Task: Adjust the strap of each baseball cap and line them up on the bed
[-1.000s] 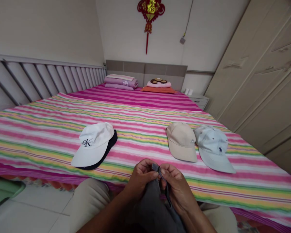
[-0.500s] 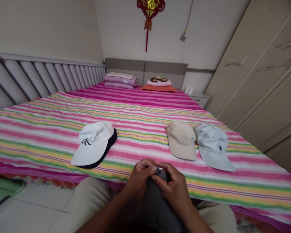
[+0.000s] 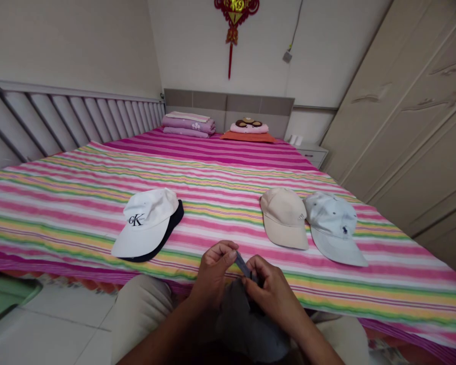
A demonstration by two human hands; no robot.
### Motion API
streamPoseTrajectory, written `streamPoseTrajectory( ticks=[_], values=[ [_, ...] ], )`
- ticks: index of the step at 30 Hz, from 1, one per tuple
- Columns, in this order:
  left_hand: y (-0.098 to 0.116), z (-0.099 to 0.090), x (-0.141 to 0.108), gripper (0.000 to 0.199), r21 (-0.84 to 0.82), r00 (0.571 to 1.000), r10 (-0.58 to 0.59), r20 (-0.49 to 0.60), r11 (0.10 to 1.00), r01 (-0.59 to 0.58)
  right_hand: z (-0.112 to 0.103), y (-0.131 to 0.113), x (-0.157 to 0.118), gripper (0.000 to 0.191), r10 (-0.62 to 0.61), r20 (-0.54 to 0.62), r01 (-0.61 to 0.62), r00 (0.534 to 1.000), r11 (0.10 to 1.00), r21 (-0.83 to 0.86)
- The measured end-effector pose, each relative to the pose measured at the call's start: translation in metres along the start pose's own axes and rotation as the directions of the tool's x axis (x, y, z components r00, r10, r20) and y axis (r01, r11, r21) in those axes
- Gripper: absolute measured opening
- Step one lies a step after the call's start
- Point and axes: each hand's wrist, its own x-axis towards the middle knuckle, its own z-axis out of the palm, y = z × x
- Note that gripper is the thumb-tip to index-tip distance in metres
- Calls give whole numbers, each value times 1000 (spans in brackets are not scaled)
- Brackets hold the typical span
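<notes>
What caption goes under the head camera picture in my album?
Bare left hand and right hand holding a dark gray cloth cap beside a multicolored striped bedspread.

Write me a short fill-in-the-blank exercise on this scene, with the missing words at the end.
1. The large letters on the white cap read ____.
2. The beige cap lies between the white cap and the ____ cap.
3. The grey strap is held by the left hand and the ____ hand.
4. The tasselled ornament on the wall is gold and mostly ____.

Missing words: CK; pale blue; right; red.
</notes>
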Motion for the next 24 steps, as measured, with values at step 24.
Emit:
streamPoseTrajectory(
  ticks=[24],
  values=[
    [9, -13, -1, 13, 269, 770, -526, 361, 850, 454, -3, 7, -1, 26, 109, 100, -147, 989, 684, 714]
  ],
)
